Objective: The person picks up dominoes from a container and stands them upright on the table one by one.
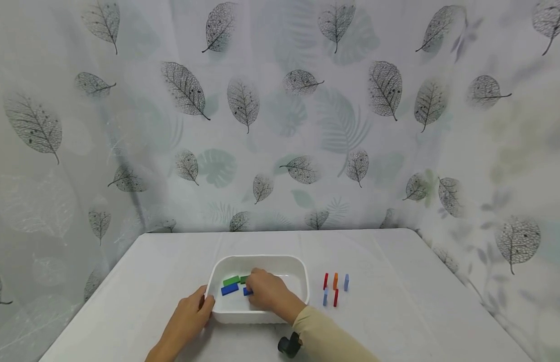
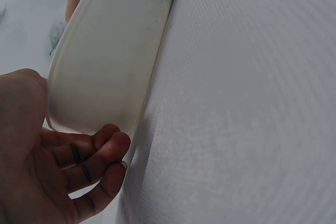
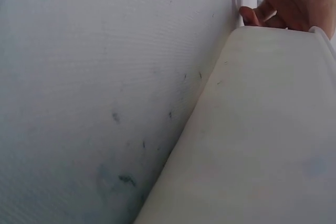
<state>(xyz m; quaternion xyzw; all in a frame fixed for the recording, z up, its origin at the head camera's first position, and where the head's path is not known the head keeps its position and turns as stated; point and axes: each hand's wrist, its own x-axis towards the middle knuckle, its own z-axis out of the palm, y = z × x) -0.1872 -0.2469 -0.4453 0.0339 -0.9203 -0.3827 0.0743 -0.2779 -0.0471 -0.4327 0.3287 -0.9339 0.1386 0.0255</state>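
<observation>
A white tray [image 1: 260, 317] sits on the table. At its left end my left hand [image 1: 192, 312] holds the wall, thumb by the rim and fingers curled against the outside; the left wrist view shows these fingers [image 2: 113, 148] low on the tray's side. My right hand [image 1: 267, 290] reaches down inside the tray, its fingertips hidden, and I cannot tell whether it pinches a block. Beside it lie a dark green block [image 1: 243, 279] and a blue block [image 1: 246, 291], both partly covered. Left of those are a green block [image 1: 231, 281] and another blue block [image 1: 229, 289].
Right of the tray, several thin blocks stand on the white table [image 1: 397, 311]: red [image 1: 336, 297], orange [image 1: 335, 281] and light blue [image 1: 346, 282] among them. A black device [image 1: 289, 346] is at the right wrist. Leaf-patterned curtain [image 1: 280, 141] encloses the back and sides.
</observation>
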